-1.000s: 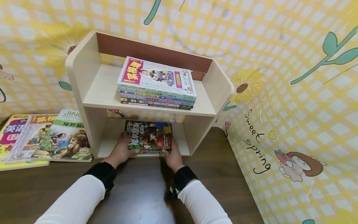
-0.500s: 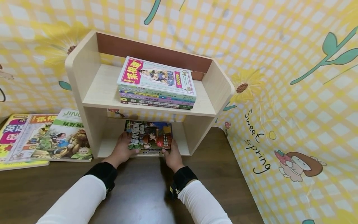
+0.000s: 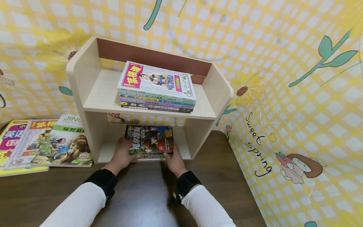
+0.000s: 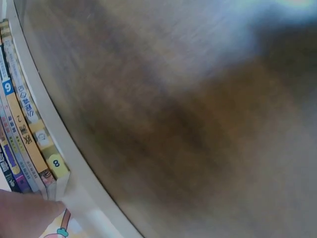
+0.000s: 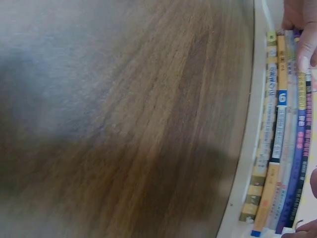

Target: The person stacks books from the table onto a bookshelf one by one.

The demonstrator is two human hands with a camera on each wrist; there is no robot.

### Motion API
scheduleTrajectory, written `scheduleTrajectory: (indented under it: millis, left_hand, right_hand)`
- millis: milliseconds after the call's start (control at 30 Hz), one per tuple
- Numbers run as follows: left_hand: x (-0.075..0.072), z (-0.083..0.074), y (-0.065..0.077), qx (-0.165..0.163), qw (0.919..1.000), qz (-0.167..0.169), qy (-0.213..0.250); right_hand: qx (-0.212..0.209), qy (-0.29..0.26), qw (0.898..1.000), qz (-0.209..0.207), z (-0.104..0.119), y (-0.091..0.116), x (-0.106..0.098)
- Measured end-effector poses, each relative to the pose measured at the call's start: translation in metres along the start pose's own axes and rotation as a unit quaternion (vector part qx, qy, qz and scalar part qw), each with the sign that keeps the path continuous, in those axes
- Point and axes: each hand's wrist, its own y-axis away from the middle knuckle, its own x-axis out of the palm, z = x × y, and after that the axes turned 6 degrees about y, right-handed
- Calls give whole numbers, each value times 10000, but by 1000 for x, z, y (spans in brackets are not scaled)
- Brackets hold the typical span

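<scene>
A stack of books (image 3: 153, 140) with a dark comic cover on top lies on the lower shelf (image 3: 107, 151) of a small wooden bookcase. My left hand (image 3: 122, 154) grips its left end, thumb across the front by the spines and fingers along the side. From the other end, my right hand (image 3: 175, 160) holds the right front corner in the same way. The left wrist view catches the left thumb (image 4: 29, 210) beside the spines (image 4: 22, 129). Several coloured spines (image 5: 285, 129) run between both hands in the right wrist view. The far fingertips are hidden.
On the upper shelf (image 3: 110, 85) rests another pile of books (image 3: 157, 83) with a pink-and-white cover on top. Overlapping books (image 3: 60, 145) lie left of the bookcase on the dark wooden table (image 3: 141, 195). A yellow checked wall covering (image 3: 283, 126) borders the back and right.
The head view has shifted slightly, so the bookcase appears a little lower and further left. Both hands keep their places at the ends of the stack.
</scene>
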Motion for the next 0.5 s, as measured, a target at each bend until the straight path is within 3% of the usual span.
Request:
scheduleTrajectory:
  millis: [133, 233, 400, 500]
  left_hand:
    - [-4, 5, 13, 146, 9991, -340, 203]
    - [-7, 8, 28, 404, 9984, -390, -39]
    - [-18, 15, 64, 893, 9929, -578, -530]
    - [-29, 21, 87, 1162, 9865, -930, -689]
  right_hand:
    - [-75, -78, 9999, 125, 3, 14, -13]
    - [-158, 0, 9997, 195, 2, 27, -23]
    - [-203, 125, 9990, 375, 7, 52, -38]
    - [-133, 148, 9985, 503, 12, 69, -44]
